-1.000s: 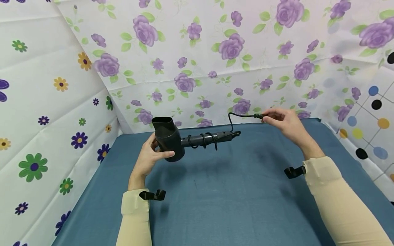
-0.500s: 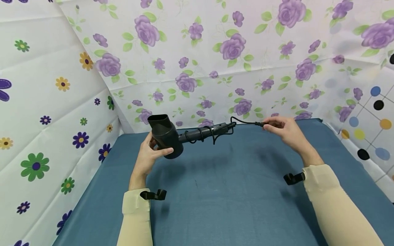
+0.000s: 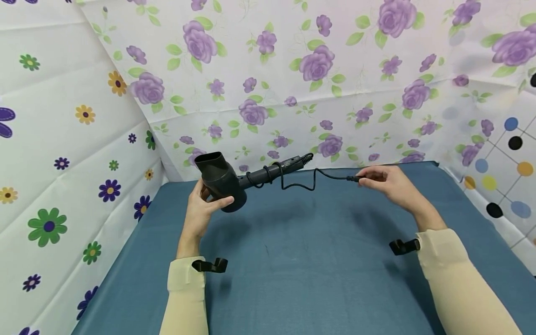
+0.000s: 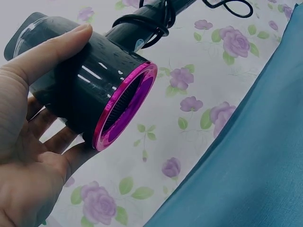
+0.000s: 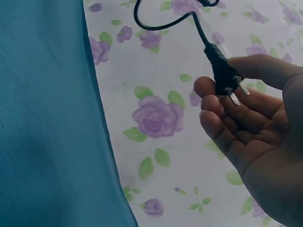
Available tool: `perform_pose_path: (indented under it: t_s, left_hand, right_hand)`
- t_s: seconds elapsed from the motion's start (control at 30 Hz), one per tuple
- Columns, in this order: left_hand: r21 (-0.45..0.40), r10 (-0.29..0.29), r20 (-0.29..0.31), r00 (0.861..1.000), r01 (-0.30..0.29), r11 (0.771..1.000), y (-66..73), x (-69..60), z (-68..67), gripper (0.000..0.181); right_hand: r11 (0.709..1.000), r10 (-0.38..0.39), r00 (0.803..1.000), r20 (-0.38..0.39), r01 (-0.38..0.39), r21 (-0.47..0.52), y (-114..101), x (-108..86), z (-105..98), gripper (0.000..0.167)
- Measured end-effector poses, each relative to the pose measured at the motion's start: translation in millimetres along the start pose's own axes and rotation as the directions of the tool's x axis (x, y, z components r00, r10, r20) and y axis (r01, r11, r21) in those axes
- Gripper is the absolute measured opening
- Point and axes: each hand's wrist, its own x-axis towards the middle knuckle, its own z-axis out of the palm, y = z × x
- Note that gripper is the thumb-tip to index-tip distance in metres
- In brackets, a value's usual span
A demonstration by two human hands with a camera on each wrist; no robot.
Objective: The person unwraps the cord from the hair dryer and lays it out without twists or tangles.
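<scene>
A dark hair dryer [image 3: 224,183] is held above the table, its flat nozzle tipped up to the left. My left hand [image 3: 197,211] grips its barrel, thumb across the near side; the left wrist view shows a pink-rimmed intake [image 4: 127,106] at the rear. Black cord [image 3: 298,186] loops round the handle [image 3: 265,175], and a loose stretch runs right to the plug. My right hand [image 3: 387,186] pinches that plug [image 5: 222,71] between thumb and fingers. Two flat metal prongs point toward the palm in the right wrist view.
Blue cloth [image 3: 318,260] covers the table below both hands. Behind it hangs a white sheet [image 3: 284,70] with purple roses. Flower-printed cloth [image 3: 63,139] lines the left side, dotted cloth [image 3: 515,186] the right. Each sleeve cuff carries a black bracket [image 3: 404,246].
The dryer's handle end has risen, tilting the dryer further. My right hand has moved down a little with the plug, and a longer stretch of cord hangs free of the handle.
</scene>
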Motion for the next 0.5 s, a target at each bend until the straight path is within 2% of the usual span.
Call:
perform_pose_path:
  t_s: [0.13,0.27,0.4,0.5]
  left_hand:
    - [0.002,-0.003,-0.019,1.0,0.003,1.0,0.3,-0.1,0.9,0.087]
    - [0.027,-0.009,-0.031,0.999,0.01,1.0,0.5,0.5,1.3,0.088]
    - [0.043,-0.028,-0.04,0.999,0.03,0.999,-0.7,1.1,2.1,0.088]
    - [0.05,-0.048,-0.029,0.998,0.05,0.997,-1.4,1.2,2.4,0.09]
  right_hand:
    - [1.0,-0.025,0.998,0.049,0.024,0.017,-7.8,-6.3,-5.1,0.032]
    - [0.997,-0.08,0.995,0.052,0.079,0.019,-19.9,-11.5,-11.5,0.027]
    - [0.993,-0.112,0.994,0.005,0.112,0.036,-33.6,-15.2,-17.3,0.024]
    - [0.993,-0.106,0.993,-0.056,0.109,0.05,-43.1,-16.5,-20.7,0.024]
